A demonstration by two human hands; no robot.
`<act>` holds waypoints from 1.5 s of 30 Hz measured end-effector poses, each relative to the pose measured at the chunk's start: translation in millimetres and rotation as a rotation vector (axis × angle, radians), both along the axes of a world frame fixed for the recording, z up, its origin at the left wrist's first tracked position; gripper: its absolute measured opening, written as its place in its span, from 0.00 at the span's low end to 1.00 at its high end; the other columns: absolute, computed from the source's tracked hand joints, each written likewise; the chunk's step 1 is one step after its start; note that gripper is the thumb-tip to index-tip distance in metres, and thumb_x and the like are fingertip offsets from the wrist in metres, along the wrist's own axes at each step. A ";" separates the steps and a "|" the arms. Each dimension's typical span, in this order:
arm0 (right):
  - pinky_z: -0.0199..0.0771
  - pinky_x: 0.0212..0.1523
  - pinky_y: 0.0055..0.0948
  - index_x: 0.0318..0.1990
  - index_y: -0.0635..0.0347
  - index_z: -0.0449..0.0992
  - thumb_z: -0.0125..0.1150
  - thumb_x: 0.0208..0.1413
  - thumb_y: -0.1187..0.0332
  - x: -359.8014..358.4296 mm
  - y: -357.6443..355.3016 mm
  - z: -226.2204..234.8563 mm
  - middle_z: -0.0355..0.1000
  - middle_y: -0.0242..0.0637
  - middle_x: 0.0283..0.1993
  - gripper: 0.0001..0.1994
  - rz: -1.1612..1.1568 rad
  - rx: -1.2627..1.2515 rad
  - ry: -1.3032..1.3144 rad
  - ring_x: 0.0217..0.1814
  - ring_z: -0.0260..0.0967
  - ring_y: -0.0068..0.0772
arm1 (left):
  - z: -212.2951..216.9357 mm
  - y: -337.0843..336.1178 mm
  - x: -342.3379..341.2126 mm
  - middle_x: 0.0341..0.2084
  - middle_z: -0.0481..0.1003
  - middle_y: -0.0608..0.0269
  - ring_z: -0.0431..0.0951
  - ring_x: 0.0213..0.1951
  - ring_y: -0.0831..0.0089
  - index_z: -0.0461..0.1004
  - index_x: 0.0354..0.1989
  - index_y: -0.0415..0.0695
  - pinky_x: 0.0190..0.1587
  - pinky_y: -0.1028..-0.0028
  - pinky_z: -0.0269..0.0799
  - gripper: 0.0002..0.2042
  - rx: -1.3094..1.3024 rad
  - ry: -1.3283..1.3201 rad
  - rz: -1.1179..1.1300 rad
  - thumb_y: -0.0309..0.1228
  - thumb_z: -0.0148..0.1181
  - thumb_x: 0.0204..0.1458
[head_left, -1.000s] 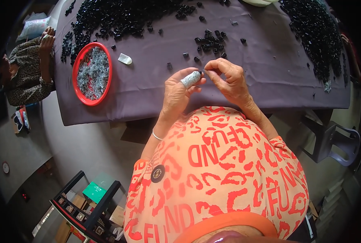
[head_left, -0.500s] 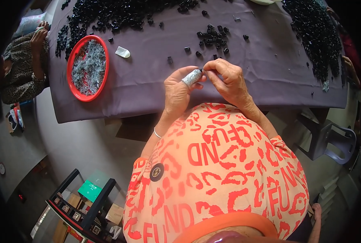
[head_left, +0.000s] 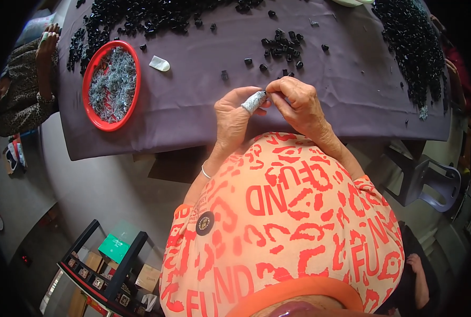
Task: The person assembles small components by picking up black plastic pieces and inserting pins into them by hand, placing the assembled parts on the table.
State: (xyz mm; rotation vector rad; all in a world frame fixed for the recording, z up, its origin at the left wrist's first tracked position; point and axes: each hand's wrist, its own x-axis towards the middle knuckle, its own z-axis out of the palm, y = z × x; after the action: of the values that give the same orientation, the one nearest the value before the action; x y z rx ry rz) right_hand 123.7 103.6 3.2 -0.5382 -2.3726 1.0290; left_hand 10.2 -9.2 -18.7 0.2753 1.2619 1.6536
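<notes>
Close together over the front edge of the cloth-covered table, both hands meet fingertip to fingertip. My left hand [head_left: 231,119] has a speckled grey-white cover [head_left: 253,102] on one digit, apparently the thumb. It pinches a small black piece [head_left: 264,93], mostly hidden by the fingers. My right hand [head_left: 301,105] is closed, thumb against forefinger, right at that piece; whatever else lies in its pinch is too small to make out. Just beyond the hands lies a loose group of small black plastic pieces [head_left: 283,46].
A red oval tray [head_left: 108,127] at left holds thin grey metal bits [head_left: 111,87]. Near it lies a white finger cover [head_left: 160,64]. Black pieces are heaped at far left [head_left: 140,18] and far right [head_left: 412,53]. People sit at both sides; a grey plastic chair [head_left: 431,182] stands right.
The view has shifted slightly, while my hands keep their pinch at nearly the same place. At lower right, more of another person's arm and hand has come into view.
</notes>
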 end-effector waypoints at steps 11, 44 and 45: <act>0.71 0.29 0.21 0.34 0.65 0.72 0.58 0.50 0.80 -2.8 -3.0 4.0 0.72 0.36 0.29 0.04 -0.052 -0.313 -0.019 0.29 0.72 0.23 | -4.8 -1.3 -3.0 0.31 0.77 0.57 0.78 0.34 0.72 0.73 0.39 0.36 0.34 0.78 0.74 0.07 0.082 -0.218 0.029 0.22 0.57 0.52; 0.70 0.30 0.21 0.33 0.66 0.74 0.60 0.49 0.78 -10.5 8.6 9.4 0.72 0.35 0.28 0.04 0.068 -0.279 -0.146 0.27 0.69 0.22 | -13.0 -4.4 -10.2 0.33 0.76 0.63 0.76 0.31 0.78 0.73 0.39 0.39 0.33 0.79 0.74 0.07 0.072 -0.214 -0.037 0.26 0.57 0.53; 0.69 0.30 0.21 0.34 0.65 0.74 0.60 0.49 0.78 -12.1 10.0 12.7 0.71 0.35 0.29 0.05 0.105 -0.329 -0.165 0.28 0.69 0.22 | -14.2 -4.8 -10.5 0.34 0.76 0.63 0.76 0.32 0.78 0.72 0.40 0.39 0.34 0.79 0.74 0.08 0.113 -0.270 -0.017 0.27 0.57 0.53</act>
State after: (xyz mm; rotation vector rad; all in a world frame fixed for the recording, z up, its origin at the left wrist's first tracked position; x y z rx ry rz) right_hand 111.6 113.6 15.8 -0.6427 -2.4056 1.4894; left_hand -0.4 -14.0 -32.8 0.1250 0.9644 1.6867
